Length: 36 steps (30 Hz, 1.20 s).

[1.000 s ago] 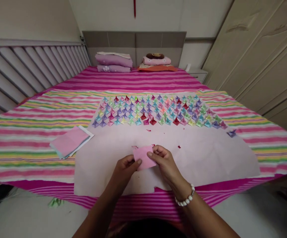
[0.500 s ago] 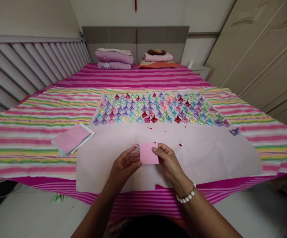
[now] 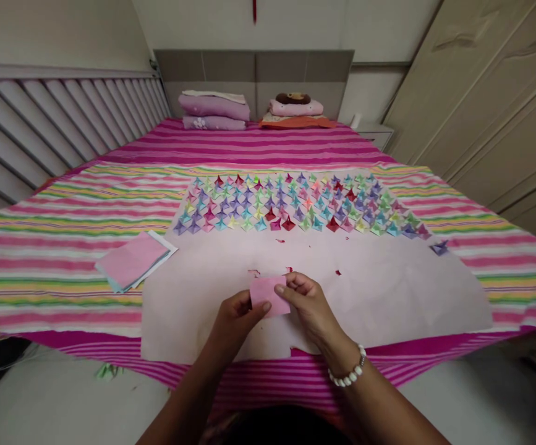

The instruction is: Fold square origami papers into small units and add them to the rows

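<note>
A small pink square of paper [image 3: 268,295] is held up between my two hands, above a large pale paper sheet [image 3: 388,284]. My left hand [image 3: 237,318] pinches its lower left side, thumb on the front and fingers behind. At the upper right edge my right hand [image 3: 307,303] grips it the same way, with a white beaded bracelet on the wrist. Just beyond the square lie small red paper scraps [image 3: 280,241]. Rows of folded paper pieces [image 3: 270,214] in many colours cover the far part of the sheet.
To the left lies a stack of coloured paper [image 3: 133,259], pink on top. One purple folded piece [image 3: 439,247] sits apart at the right. Striped cloth [image 3: 63,247] covers the bed, with folded bedding [image 3: 214,110] at the headboard. A slatted rail [image 3: 63,123] runs along the left.
My left hand has closed on the pink square, where its fingers were looser before. The square has shifted slightly left and toward me and tilted a little.
</note>
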Motion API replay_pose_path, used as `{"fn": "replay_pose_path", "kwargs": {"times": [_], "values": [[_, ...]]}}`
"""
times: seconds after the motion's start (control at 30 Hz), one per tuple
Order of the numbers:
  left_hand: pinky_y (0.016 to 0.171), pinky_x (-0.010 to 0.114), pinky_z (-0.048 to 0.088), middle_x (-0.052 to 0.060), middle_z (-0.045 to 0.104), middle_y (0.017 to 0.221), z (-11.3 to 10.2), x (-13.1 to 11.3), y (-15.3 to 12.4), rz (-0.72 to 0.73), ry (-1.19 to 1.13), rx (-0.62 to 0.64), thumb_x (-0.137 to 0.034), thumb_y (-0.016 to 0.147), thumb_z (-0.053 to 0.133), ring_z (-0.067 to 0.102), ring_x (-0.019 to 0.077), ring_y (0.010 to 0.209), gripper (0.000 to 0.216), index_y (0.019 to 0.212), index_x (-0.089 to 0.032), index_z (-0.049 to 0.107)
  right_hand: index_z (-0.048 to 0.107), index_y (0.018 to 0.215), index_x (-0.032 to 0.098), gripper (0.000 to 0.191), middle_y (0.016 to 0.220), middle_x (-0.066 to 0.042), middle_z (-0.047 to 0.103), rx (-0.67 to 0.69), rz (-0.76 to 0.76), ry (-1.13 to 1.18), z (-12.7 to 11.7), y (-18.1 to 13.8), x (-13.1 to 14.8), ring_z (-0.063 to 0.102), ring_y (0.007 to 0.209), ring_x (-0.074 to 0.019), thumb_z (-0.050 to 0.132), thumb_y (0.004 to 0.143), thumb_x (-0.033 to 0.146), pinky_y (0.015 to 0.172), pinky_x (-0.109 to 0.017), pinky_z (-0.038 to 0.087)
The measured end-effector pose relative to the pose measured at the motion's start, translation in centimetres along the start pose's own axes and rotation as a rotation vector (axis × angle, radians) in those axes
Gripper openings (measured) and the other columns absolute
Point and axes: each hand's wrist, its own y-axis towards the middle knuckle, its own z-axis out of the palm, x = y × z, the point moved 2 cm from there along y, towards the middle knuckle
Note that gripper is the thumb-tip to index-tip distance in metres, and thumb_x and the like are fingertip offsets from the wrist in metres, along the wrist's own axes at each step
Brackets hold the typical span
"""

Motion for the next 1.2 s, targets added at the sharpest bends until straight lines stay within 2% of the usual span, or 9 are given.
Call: {"fn": "replay_pose_path", "kwargs": {"times": [0.17, 0.23, 0.37, 0.43, 0.6, 0.8, 0.97, 1.07, 1.2], "values": [[0.079, 0.033, 0.049, 0.004, 0.074, 0.082, 0.2, 0.3, -0.1, 0.038, -0.025, -0.067, -0.034, 0.073, 0.074, 0.066, 0.0213, 0.082, 0.026, 0.092, -0.017, 0.075, 0.067, 0.111, 0.029, 0.043, 0.109, -0.004, 0.066, 0.012, -0.233, -0.224, -0.3, -0.3, 0.8, 0.060, 0.085, -0.0165, 0.079, 0.070, 0.026, 0.071, -0.030, 0.048], [0.080, 0.032, 0.049, 0.004, 0.074, 0.083, 0.1, 0.4, -0.1, 0.073, -0.025, -0.085, -0.033, 0.073, 0.074, 0.065, 0.0208, 0.083, 0.025, 0.093, -0.018, 0.076, 0.067, 0.113, 0.030, 0.042, 0.120, -0.006, 0.061, 0.021, -0.347, -0.356, -0.4, -0.6, 1.3, 0.059, 0.090, -0.0178, 0.077, 0.073, 0.024, 0.073, -0.032, 0.048], [0.080, 0.030, 0.049, 0.003, 0.075, 0.084, 0.0, 0.3, 0.0, 0.103, -0.029, -0.102, -0.032, 0.074, 0.073, 0.065, 0.0191, 0.083, 0.024, 0.094, -0.019, 0.076, 0.068, 0.107, 0.030, 0.030, 0.121, -0.006, 0.061, 0.050, -0.471, -0.483, -0.2, -1.2, 1.8, 0.058, 0.103, -0.0212, 0.072, 0.077, 0.023, 0.077, -0.035, 0.047], [0.080, 0.030, 0.049, 0.002, 0.075, 0.084, 0.0, 0.3, 0.0, 0.102, -0.033, -0.105, -0.031, 0.074, 0.073, 0.065, 0.0186, 0.083, 0.024, 0.094, -0.020, 0.076, 0.069, 0.103, 0.029, 0.025, 0.119, -0.007, 0.062, 0.057, -0.485, -0.493, 0.0, -1.3, 1.8, 0.056, 0.109, -0.0231, 0.071, 0.079, 0.023, 0.078, -0.035, 0.047], [0.083, 0.032, 0.049, 0.003, 0.075, 0.083, 0.1, 0.1, 0.0, 0.100, -0.077, -0.125, -0.031, 0.072, 0.074, 0.066, 0.0190, 0.082, 0.023, 0.092, -0.019, 0.076, 0.065, 0.113, 0.031, 0.035, 0.122, -0.007, 0.059, 0.024, -0.466, -0.482, 0.0, -1.2, 1.6, 0.059, 0.100, -0.0204, 0.070, 0.079, 0.022, 0.076, -0.034, 0.047], [0.084, 0.033, 0.049, 0.004, 0.075, 0.085, 0.0, 0.1, 0.1, 0.095, -0.078, -0.144, -0.031, 0.072, 0.075, 0.066, 0.0212, 0.086, 0.025, 0.093, -0.018, 0.076, 0.068, 0.099, 0.029, 0.021, 0.120, -0.006, 0.062, 0.053, -0.451, -0.489, 0.3, -1.4, 1.8, 0.055, 0.113, -0.0229, 0.070, 0.079, 0.021, 0.081, -0.035, 0.045], [0.083, 0.032, 0.049, 0.004, 0.075, 0.082, 0.0, 0.2, 0.1, 0.096, -0.084, -0.144, -0.031, 0.071, 0.075, 0.065, 0.0199, 0.083, 0.023, 0.090, -0.018, 0.076, 0.065, 0.106, 0.030, 0.028, 0.123, -0.006, 0.060, 0.002, -0.428, -0.464, 0.3, -1.2, 1.7, 0.055, 0.114, -0.0232, 0.069, 0.079, 0.020, 0.080, -0.035, 0.045], [0.078, 0.030, 0.048, 0.002, 0.071, 0.072, 0.1, 0.0, 0.0, 0.105, -0.086, -0.159, -0.031, 0.070, 0.075, 0.062, 0.0175, 0.074, 0.018, 0.082, -0.018, 0.075, 0.067, 0.103, 0.029, 0.026, 0.123, -0.006, 0.060, 0.018, -0.445, -0.497, 0.4, -1.4, 1.6, 0.054, 0.115, -0.0237, 0.069, 0.079, 0.020, 0.082, -0.036, 0.046], [0.060, 0.023, 0.042, -0.004, 0.056, 0.052, 0.1, -0.4, -0.1, 0.098, -0.033, -0.231, -0.031, 0.067, 0.077, 0.048, 0.0105, 0.055, 0.015, 0.066, -0.016, 0.072, 0.068, 0.100, 0.028, 0.023, 0.124, -0.007, 0.059, 0.019, -0.508, -0.534, 0.7, -1.9, 1.8, 0.055, 0.114, -0.0230, 0.068, 0.080, 0.017, 0.087, -0.038, 0.046]]}}
